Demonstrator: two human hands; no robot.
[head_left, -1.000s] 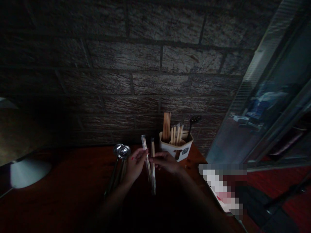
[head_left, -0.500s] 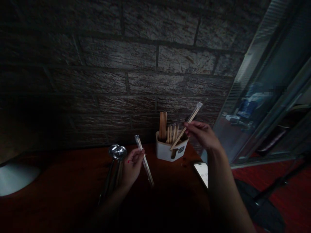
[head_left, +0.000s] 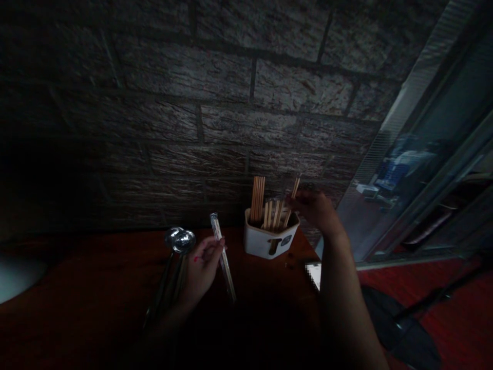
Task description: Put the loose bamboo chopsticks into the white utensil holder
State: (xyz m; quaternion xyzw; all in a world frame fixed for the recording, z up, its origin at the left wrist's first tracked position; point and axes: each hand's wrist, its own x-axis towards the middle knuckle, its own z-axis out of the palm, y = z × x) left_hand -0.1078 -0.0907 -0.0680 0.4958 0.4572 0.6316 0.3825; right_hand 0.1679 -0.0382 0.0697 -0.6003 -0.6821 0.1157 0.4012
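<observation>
My left hand [head_left: 202, 270] is closed on a wrapped pair of chopsticks [head_left: 222, 255] that points up and away, and several metal spoons [head_left: 177, 241] run along its palm side. My right hand [head_left: 314, 208] reaches over a white holder [head_left: 269, 239] by the brick wall, its fingers pinched on another wrapped chopstick pair [head_left: 291, 201] that stands in the holder. The holder is filled with several more chopsticks [head_left: 258, 198].
A dark red wooden table [head_left: 96, 298] runs up to the brick wall [head_left: 215, 103]. A phone with a lit screen [head_left: 315, 272] lies near the table's right edge. A pale lamp shade [head_left: 11, 277] sits far left. Glass panels and red floor are to the right.
My right hand took one wrapped pair away from my left hand, carried it up and right, then lowered it into the holder. My left hand stayed put with its pair and the spoons.
</observation>
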